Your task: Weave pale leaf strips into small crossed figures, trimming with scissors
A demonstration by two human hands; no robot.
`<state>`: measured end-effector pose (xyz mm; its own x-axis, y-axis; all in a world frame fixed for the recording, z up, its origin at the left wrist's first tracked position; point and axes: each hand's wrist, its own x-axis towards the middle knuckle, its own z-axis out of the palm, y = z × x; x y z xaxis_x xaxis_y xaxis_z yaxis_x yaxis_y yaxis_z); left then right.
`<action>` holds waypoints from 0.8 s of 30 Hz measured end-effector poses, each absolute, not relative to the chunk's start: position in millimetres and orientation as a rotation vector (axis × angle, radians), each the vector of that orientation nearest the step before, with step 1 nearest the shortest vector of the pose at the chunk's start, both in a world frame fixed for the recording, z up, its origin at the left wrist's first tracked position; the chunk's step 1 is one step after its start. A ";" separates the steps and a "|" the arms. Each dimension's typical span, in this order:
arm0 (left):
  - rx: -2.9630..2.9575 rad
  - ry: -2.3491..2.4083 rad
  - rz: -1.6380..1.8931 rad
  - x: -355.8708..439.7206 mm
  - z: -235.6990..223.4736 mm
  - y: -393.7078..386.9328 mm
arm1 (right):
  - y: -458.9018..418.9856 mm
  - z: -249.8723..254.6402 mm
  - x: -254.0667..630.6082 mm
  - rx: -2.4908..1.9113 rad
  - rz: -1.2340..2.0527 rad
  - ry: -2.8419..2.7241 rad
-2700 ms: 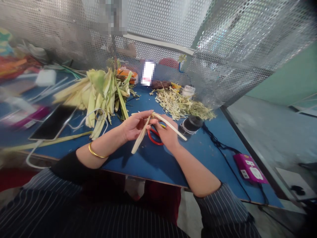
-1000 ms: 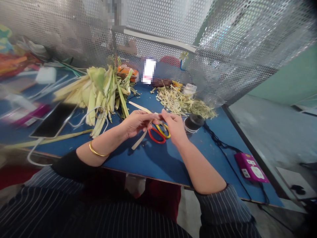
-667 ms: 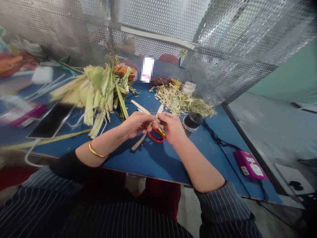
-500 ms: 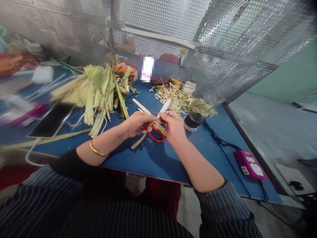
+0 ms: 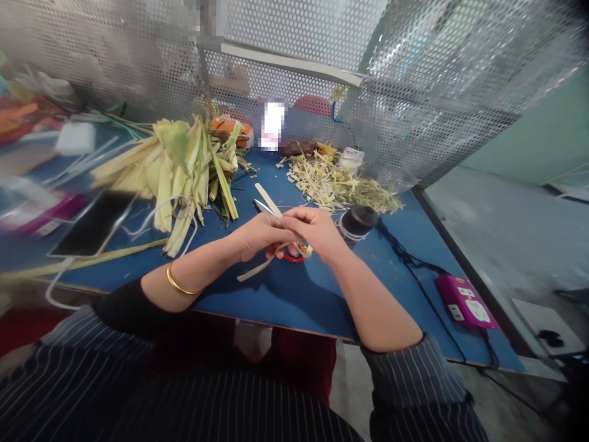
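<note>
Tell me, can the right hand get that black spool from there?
Probably yes. The right hand is close beside the black spool, and I see nothing blocking the way. But its fingers look busy with the pale strips, so it would likely need to let go first.

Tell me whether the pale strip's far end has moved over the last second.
Yes: the strip's far end has shifted right, away from the leaf bundle.

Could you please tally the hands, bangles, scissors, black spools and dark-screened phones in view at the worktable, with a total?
Hands: 2, the left hand and the right hand
Gold bangle: 1
Scissors: 1
Black spool: 1
Dark-screened phone: 1
Total: 6
</note>
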<state>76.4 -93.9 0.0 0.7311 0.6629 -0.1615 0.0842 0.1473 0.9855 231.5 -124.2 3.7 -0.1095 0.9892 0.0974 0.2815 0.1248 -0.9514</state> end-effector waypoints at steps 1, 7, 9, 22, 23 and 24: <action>1.389 0.664 0.453 76.9 -0.8 -94.6 | -124.0 1.6 229.5 -1.269 1.140 -1.449; 1.368 0.627 0.368 78.7 -1.0 -96.5 | -124.2 -0.5 224.0 -1.182 1.113 -1.229; 1.375 0.618 0.351 79.0 -1.0 -96.5 | -124.1 -1.7 223.7 -1.156 1.061 -1.224; 1.261 0.639 0.454 76.9 -4.0 -91.9 | -117.5 -7.4 232.1 -1.280 0.382 -1.427; 1.223 0.638 0.502 75.4 -3.2 -89.3 | -117.0 -5.4 235.2 -1.274 0.303 -1.398; 1.187 0.630 0.546 73.7 -2.3 -86.7 | -117.0 -3.3 238.0 -1.273 0.246 -1.367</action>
<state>73.7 -86.7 -2.3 0.7094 0.6865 -0.1597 -0.0611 0.2855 0.9564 238.0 -117.0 -3.3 0.2886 0.7656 0.5749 0.5170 0.3807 -0.7666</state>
